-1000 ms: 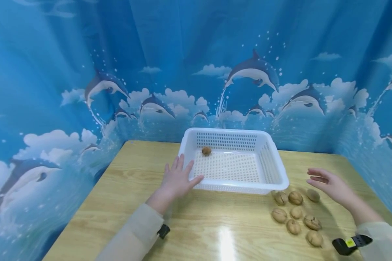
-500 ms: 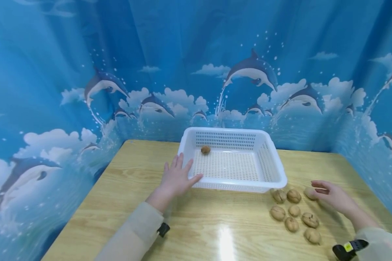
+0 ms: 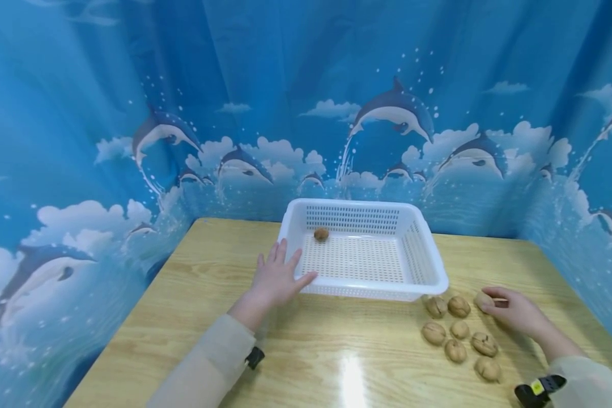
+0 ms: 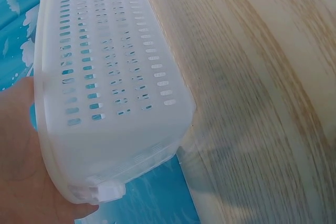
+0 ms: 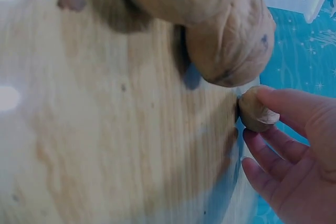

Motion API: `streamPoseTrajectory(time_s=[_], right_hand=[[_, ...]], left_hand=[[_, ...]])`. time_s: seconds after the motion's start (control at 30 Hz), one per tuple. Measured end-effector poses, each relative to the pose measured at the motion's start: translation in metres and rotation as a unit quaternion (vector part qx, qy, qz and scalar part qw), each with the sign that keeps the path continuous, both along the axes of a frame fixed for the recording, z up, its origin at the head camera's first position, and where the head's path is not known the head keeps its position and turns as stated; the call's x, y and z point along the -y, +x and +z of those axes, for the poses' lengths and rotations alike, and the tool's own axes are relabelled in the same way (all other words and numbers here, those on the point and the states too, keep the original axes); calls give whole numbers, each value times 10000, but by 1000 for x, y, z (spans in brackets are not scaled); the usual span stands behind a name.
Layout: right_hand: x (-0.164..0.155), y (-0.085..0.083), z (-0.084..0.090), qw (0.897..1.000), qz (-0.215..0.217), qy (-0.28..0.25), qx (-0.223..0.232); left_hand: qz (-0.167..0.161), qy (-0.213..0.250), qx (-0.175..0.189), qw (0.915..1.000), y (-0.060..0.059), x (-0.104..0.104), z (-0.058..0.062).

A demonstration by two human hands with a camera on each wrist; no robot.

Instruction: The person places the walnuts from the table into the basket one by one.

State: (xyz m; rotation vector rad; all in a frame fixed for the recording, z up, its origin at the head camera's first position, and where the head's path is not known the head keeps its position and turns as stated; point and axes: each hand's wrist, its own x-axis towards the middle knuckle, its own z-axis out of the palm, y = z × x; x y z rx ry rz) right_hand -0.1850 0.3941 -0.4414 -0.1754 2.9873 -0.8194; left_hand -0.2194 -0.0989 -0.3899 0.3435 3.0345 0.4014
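Note:
My left hand point(image 3: 275, 279) rests on the left front corner of a white plastic basket point(image 3: 372, 292), fingers spread over the rim. In the left wrist view, part of that hand point(image 4: 21, 156) lies along the rim beside the slotted wall. A single walnut point(image 3: 321, 234) sits inside the basket, near its back left. To the right, my right hand point(image 3: 520, 311) pinches a walnut point(image 3: 483, 302) between thumb and fingers at table level. The right wrist view shows this walnut point(image 5: 256, 109) held at the fingertips of the hand point(image 5: 299, 156).
Several walnuts lie in a loose group on the wooden table point(image 3: 224, 255), between the basket's front right corner and my right hand; one cracked walnut point(image 3: 484, 344) is among them. A blue dolphin-print curtain point(image 3: 265, 85) hangs behind the table and at both sides.
My right hand has come down and leftward onto the far-right walnut, and its fingers have closed round it. The left hand stays on the basket.

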Motion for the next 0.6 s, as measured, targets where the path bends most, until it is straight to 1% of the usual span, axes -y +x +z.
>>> streamPoseTrajectory(time_s=[0.1, 0.3, 0.5, 0.6], right_hand=[[0, 0, -1, 10000, -48, 74, 43], [2, 1, 2, 9998, -60, 211, 15], [4, 1, 15, 9999, -41, -9, 130], [9, -1, 22, 9998, 9, -41, 183]], left_hand=[[6, 13, 36, 10000, 0, 0, 0], [-19, -78, -43, 10000, 0, 1, 0], [-71, -107, -71, 9999, -1, 1, 0], [-30, -132, -45, 9999, -2, 2, -1]])
